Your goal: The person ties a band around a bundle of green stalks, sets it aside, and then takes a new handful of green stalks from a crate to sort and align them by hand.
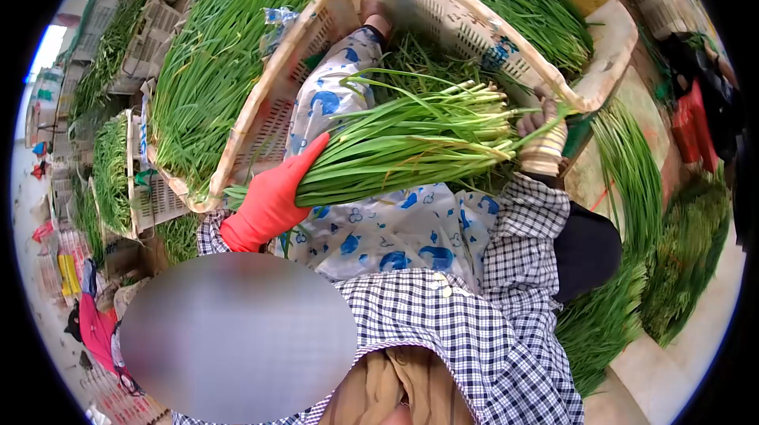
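Note:
My left hand (273, 196), in a red rubber glove, is closed around the leafy part of a bunch of garlic chives (419, 136). The bunch lies across above my lap, its pale cut ends pointing right. At those ends, my right hand (544, 136), in a dirty white glove with a striped cuff, is closed on a thin chive stalk (522, 143); its fingertips are partly hidden. A white plastic apron with blue prints (387, 235) covers my legs beneath the bunch. Loose green trimmings (415, 61) lie on the ground just beyond it.
Two large white crates stand ahead, the left crate (257, 101) and the right crate (466, 18), both heaped with chives. More chives (632, 180) lie on the floor at right. Stacked crates (118, 164) line the left side. Red and black items (696, 120) are at far right.

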The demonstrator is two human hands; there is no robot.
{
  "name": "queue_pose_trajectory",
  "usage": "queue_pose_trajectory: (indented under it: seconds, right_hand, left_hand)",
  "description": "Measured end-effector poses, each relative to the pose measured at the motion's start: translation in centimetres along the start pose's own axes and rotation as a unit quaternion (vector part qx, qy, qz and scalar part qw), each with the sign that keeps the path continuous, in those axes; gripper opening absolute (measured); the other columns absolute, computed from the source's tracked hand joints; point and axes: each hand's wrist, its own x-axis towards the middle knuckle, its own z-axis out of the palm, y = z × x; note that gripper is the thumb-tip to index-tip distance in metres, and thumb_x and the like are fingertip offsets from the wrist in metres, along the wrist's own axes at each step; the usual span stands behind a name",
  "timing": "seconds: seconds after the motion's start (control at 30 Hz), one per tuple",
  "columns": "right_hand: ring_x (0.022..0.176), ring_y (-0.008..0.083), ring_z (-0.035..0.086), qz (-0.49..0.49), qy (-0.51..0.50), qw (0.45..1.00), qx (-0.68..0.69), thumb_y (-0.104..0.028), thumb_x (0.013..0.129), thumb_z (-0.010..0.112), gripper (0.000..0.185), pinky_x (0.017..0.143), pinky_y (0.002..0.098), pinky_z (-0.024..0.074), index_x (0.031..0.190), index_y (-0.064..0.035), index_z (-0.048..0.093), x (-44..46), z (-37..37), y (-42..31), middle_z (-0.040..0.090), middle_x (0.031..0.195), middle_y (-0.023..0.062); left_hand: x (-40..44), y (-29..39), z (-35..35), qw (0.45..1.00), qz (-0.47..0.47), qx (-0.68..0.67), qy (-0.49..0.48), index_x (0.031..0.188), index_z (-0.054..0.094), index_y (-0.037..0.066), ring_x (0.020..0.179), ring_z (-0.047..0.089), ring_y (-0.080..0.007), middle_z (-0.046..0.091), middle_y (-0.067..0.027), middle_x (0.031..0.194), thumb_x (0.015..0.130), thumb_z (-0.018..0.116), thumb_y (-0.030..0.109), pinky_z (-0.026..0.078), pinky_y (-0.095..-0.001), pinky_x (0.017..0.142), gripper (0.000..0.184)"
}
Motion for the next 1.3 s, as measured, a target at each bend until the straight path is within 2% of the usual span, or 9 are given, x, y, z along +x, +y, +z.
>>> queue_pose_trajectory:
  seconds: [0.2,0.3,0.43,0.5,0.63,0.77,0.87,1.07,1.3]
  right_hand:
    - [0.035,0.0059,0.024,-0.101,0.126,0.982,-0.098,-0.029,0.096,0.058,0.036,0.031,0.0232,0.0207,0.116,0.0001,0.058,-1.0,-0.7,-4.9,0.027,0.049,-0.0084]
    - [0.035,0.0041,0.027,-0.139,-0.024,0.967,-0.211,-0.04,0.1,0.049,0.047,0.031,0.0221,0.0228,0.126,-0.0021,0.056,-2.2,-0.5,-9.6,0.034,0.05,-0.0078]
    - [0.06,0.0146,0.059,-0.099,-0.293,0.816,-0.489,-0.033,0.08,0.075,0.059,0.057,0.0263,0.052,0.129,-0.0093,0.054,-7.1,8.1,-5.6,0.062,0.09,0.0097]
    - [0.09,0.0242,0.064,-0.207,-0.389,0.602,-0.666,-0.031,0.067,0.083,0.072,0.081,0.0358,0.054,0.129,-0.0072,0.054,-8.0,11.2,-1.4,0.06,0.11,0.0144]
    - [0.105,0.0292,0.058,-0.209,-0.505,0.424,-0.722,-0.027,0.065,0.082,0.05,0.093,0.0405,0.0471,0.108,-0.0067,0.067,-8.2,13.1,5.4,0.062,0.111,0.0103]
    - [0.1,0.0264,0.059,-0.32,-0.455,0.666,-0.497,-0.007,0.07,0.076,0.029,0.088,0.0364,0.0487,0.099,-0.0061,0.07,-6.7,11.0,7.9,0.064,0.106,0.0075]
    - [0.098,0.0156,0.061,-0.047,-0.287,0.938,-0.186,-0.003,0.087,0.064,0.025,0.08,0.0265,0.0505,0.111,-0.0075,0.064,-7.5,9.2,8.5,0.068,0.101,0.0048]
    - [0.052,0.0122,0.045,0.177,-0.255,0.949,0.061,-0.032,0.097,0.056,0.025,0.057,0.0318,0.0477,0.101,-0.0084,0.061,-5.2,6.2,3.6,0.044,0.061,-0.0026]
    - [0.034,0.0071,0.028,0.07,-0.358,0.929,0.059,-0.041,0.096,0.054,0.041,0.027,0.0229,0.029,0.116,-0.0047,0.058,-1.7,3.8,-5.3,0.036,0.054,-0.0067]
  left_hand:
    - [-1.1,-1.6,-1.0,0.999,-0.002,0.033,-0.018,0.147,0.036,0.019,0.097,0.065,-0.0324,0.063,-0.0113,0.116,0.074,0.068,0.006,0.053,-0.035,0.079,0.081]
    - [-1.9,-2.9,-1.5,0.992,-0.009,0.116,-0.044,0.146,0.038,0.02,0.088,0.066,-0.03,0.064,-0.0083,0.111,0.073,0.067,0.007,0.053,-0.036,0.071,0.08]
    - [-1.8,-3.2,-1.0,0.986,0.017,0.153,-0.068,0.143,0.042,0.016,0.09,0.066,-0.0335,0.063,-0.0132,0.116,0.07,0.067,0.002,0.054,-0.0385,0.073,0.078]
    - [-1.6,-3.3,-0.7,0.986,0.052,0.153,-0.036,0.141,0.044,0.016,0.088,0.066,-0.0328,0.062,-0.0124,0.12,0.069,0.067,0.002,0.054,-0.0386,0.072,0.076]
    - [-2.1,-3.5,-0.6,0.972,0.05,0.218,-0.077,0.138,0.046,0.013,0.089,0.066,-0.0322,0.057,-0.0131,0.129,0.067,0.067,0.002,0.054,-0.0386,0.073,0.075]
    - [-2.2,-3.3,-0.4,0.977,0.015,0.202,-0.062,0.137,0.047,0.016,0.09,0.065,-0.0308,0.049,-0.013,0.139,0.065,0.067,0.002,0.054,-0.0387,0.075,0.076]
    - [-2.4,-4.2,0.3,0.982,0.032,0.184,-0.034,0.137,0.048,0.019,0.092,0.064,-0.0319,0.047,-0.0135,0.141,0.065,0.068,0.002,0.053,-0.0383,0.076,0.077]
    - [-2.9,-6.7,1.8,0.985,0.065,0.159,-0.023,0.137,0.049,0.028,0.09,0.064,-0.0295,0.05,-0.0105,0.138,0.067,0.065,0.002,0.053,-0.0375,0.077,0.076]
    - [-3.4,-8.3,4.6,0.991,0.075,0.111,0.03,0.132,0.056,0.028,0.079,0.062,-0.0273,0.056,-0.0076,0.133,0.065,0.061,-0.001,0.051,-0.0368,0.072,0.073]
